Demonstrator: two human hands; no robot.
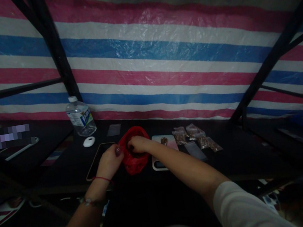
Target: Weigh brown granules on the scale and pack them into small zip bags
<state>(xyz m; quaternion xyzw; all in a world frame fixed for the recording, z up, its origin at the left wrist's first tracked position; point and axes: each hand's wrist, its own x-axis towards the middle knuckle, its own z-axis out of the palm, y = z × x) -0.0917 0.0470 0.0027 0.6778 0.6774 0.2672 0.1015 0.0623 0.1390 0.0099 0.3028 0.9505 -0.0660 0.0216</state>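
Bag of thin red plastic (133,165) stands crumpled on the black table (233,158), its mouth open upward and something dark inside, too dim to make out. The left hand (109,161) is at the bag's left rim, its grip closed, thumb and fingers pinching the plastic. The right hand (138,144) comes over the bag's right side with its fingers down in the mouth; how far that grip is open, and whether it has hold of anything, I cannot tell.

Just right of the bag lies a flat scale (171,141), partly covered by the right forearm, with a small brown heap (164,141) on its plate. Farther right of the bag, past the scale, several clear packets (180,136) of brown bits lie clustered, some overlapping, and a flat clear sachet (195,151) rests just on their near side. Left of the bag, partly under the left hand, is a dark, pale-edged slab (98,161). Behind the bag and a little left lies another flat sachet (114,130); farther left of the bag are a white oval object (89,141) and, beyond it, an upright clear bottle (81,119).
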